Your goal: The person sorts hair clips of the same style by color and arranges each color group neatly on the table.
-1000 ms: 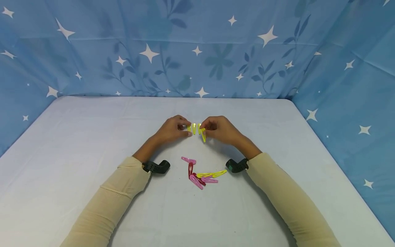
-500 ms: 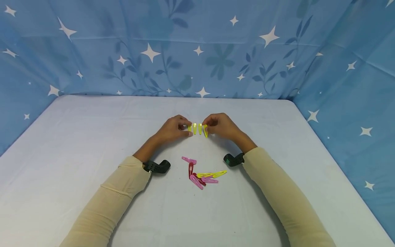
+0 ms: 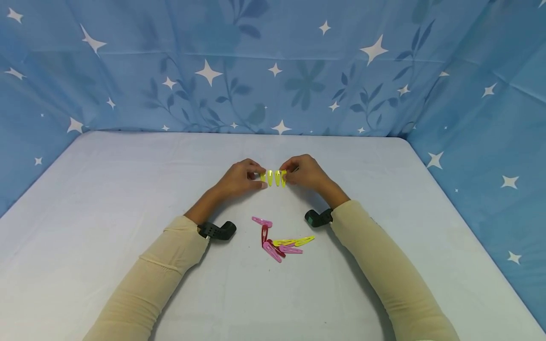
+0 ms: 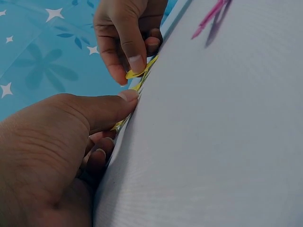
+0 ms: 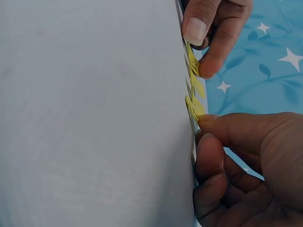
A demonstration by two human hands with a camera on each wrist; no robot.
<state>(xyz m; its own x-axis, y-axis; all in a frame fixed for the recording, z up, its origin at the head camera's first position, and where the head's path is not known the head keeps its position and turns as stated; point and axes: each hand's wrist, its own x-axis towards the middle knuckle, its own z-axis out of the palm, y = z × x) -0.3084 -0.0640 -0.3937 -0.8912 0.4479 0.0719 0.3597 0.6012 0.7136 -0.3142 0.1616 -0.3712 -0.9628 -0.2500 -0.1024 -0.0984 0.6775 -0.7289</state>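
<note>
Several yellow snap hair clips stand in a short row on the white table, side by side, between the two hands. At the left end, my left hand (image 3: 240, 178) pinches a yellow hair clip (image 3: 263, 178) between thumb and fingers, partly covering it. My right hand (image 3: 308, 176) holds the right-end yellow hair clip (image 3: 283, 179) by its side; the right wrist view shows its thumb on that clip (image 5: 195, 109). Two more yellow clips, one left of centre (image 3: 270, 178) and one right of centre (image 3: 277, 178), lie untouched between them.
Nearer the body lies a loose heap of clips: a pink clip (image 3: 262, 221), a red clip (image 3: 264, 234), a yellow clip (image 3: 304, 241) and others overlapping. A blue star-patterned curtain (image 3: 239, 94) hangs behind the table's (image 3: 128, 199) far edge.
My right hand has moved slightly up and away from the body, bringing its yellow clip from a lower, slanted position into line with the row. The left hand stays put.
</note>
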